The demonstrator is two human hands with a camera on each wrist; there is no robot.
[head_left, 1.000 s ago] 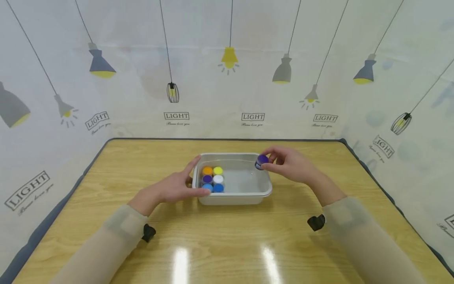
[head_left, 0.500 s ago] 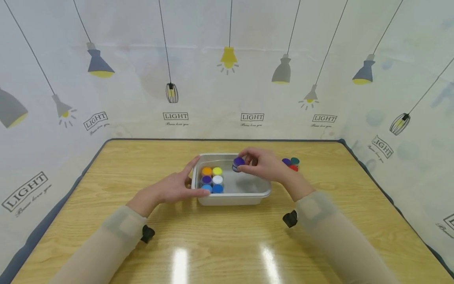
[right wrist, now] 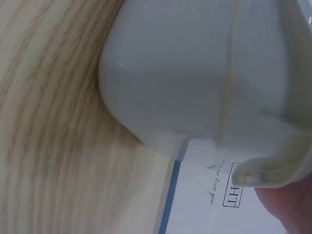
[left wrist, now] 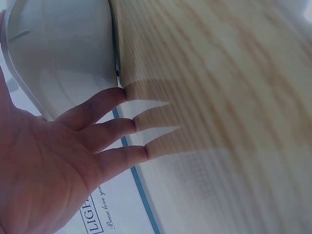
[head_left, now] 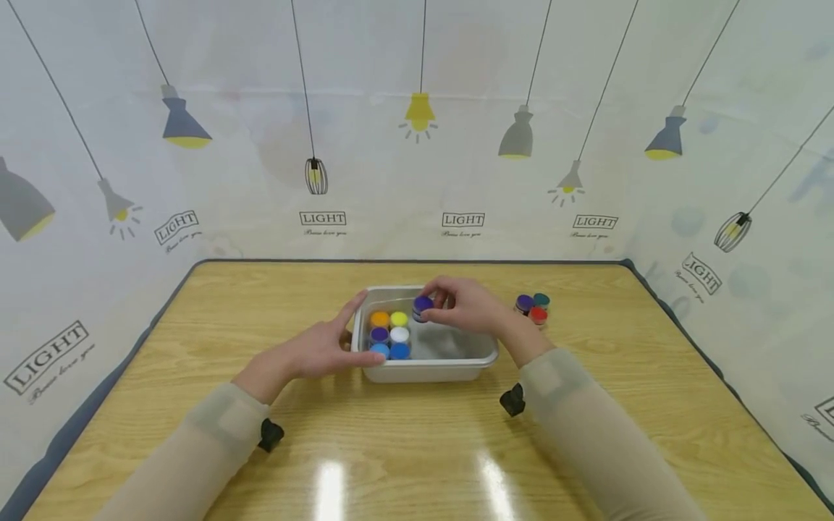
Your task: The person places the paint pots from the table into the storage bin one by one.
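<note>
In the head view, my right hand pinches a small purple-lidded paint jar between thumb and fingers, inside the white plastic tray. The held jar is just right of the yellow-lidded jar. Several more jars fill the tray's left end in two columns, among them an orange-lidded jar, a white-lidded jar and a blue-lidded jar. My left hand rests against the tray's left end, thumb over the front rim. Its other fingers lie straight and spread in the left wrist view.
To the right of the tray, three jars stand on the wooden table: a purple-lidded jar, a green-lidded jar and a red-lidded jar. A printed cloth backdrop closes off the table's back and sides.
My right hand has carried the purple-lidded jar leftward from over the tray's right end to beside the yellow-lidded one, uncovering three jars at right. My left hand stays at the tray.
</note>
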